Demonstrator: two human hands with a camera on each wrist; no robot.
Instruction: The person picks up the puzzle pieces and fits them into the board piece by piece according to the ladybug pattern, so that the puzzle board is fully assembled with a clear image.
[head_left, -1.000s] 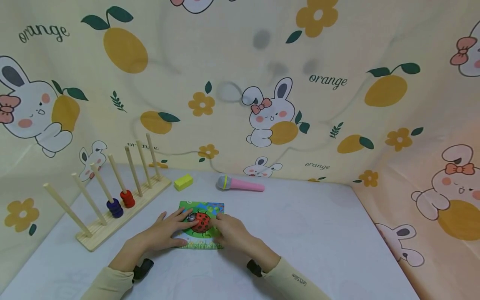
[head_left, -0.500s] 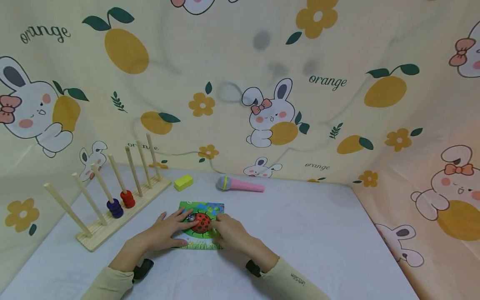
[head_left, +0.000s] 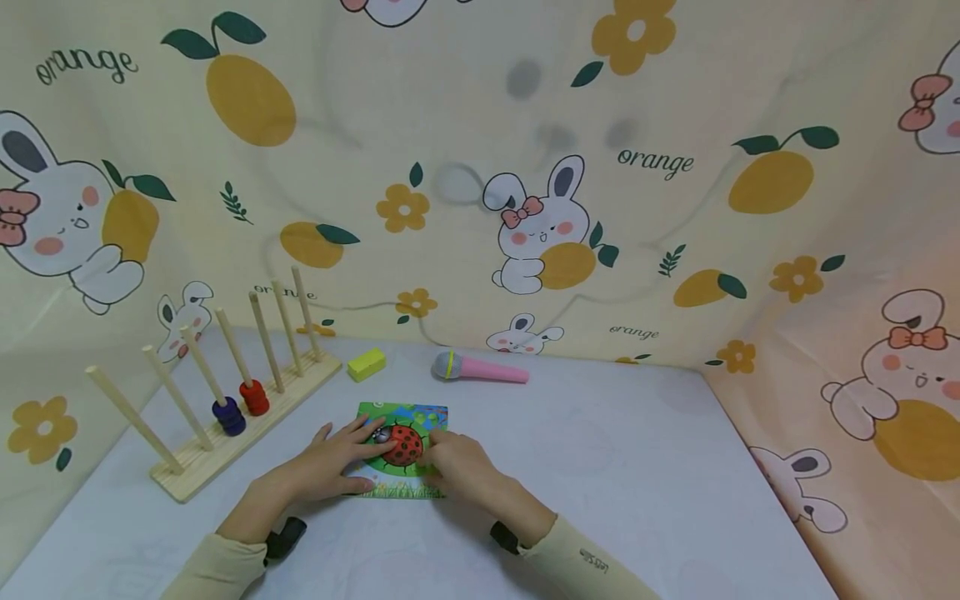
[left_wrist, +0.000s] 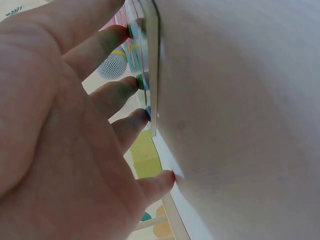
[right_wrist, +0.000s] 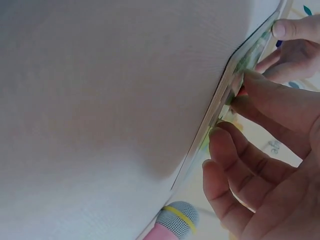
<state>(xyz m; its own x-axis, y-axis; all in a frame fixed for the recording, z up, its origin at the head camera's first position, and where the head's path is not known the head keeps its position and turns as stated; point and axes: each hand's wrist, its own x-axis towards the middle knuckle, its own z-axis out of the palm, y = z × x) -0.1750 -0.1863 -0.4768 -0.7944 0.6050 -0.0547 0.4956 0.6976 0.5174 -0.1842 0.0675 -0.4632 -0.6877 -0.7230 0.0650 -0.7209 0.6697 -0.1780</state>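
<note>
A flat, square ladybug picture puzzle lies on the table, showing a red, black-spotted ladybug on green. My left hand spreads over its left side, fingers extended; in the left wrist view several fingertips touch its face, and the little finger reaches the tabletop beside it. At the ladybug's right side is my right hand, its fingers bent. In the right wrist view the thumb and index finger come close together on the puzzle's face; I cannot tell whether they pinch a piece.
Left on the table stands a wooden peg rack with blue rings and red rings on two pegs. Behind the puzzle lie a yellow block and a pink toy microphone. A printed cloth hangs behind the table.
The right hand's fingers have shifted very slightly at the ladybug's right side. The left hand and the puzzle stay in place.
</note>
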